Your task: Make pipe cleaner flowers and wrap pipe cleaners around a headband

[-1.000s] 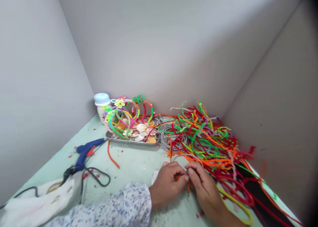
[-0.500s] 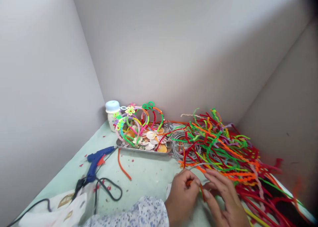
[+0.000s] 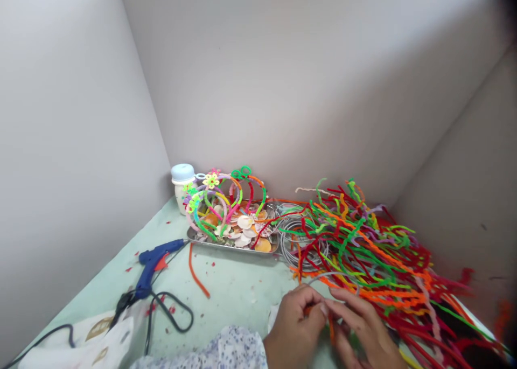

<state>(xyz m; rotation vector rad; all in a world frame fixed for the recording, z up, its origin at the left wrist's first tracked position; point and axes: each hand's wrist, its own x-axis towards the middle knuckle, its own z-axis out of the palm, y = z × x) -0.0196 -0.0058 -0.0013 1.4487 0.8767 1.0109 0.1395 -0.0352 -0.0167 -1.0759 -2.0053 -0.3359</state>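
Observation:
Low in the head view, my left hand (image 3: pixel 293 326) and my right hand (image 3: pixel 363 328) meet, both pinched on a short orange pipe cleaner (image 3: pixel 330 327) whose end hangs down between them. A thin grey wire hoop (image 3: pixel 331 276) arches just above my fingers. My left sleeve is white with a blue floral print. Right behind my hands spreads a big heap of pipe cleaners (image 3: pixel 371 256) in red, orange, green and yellow.
A metal tray (image 3: pixel 232 245) holds shells and finished pipe-cleaner hoops, with a white jar (image 3: pixel 181 183) behind it. Coiled grey wire (image 3: pixel 297 239) lies beside the tray. A blue glue gun (image 3: pixel 151 264) with black cord and a loose orange pipe cleaner (image 3: pixel 197 274) lie at left. Grey walls enclose the table.
The view has shifted, so everything sits further right and lower in the frame. My hands stay together on the orange pipe cleaner, fingers working it slightly.

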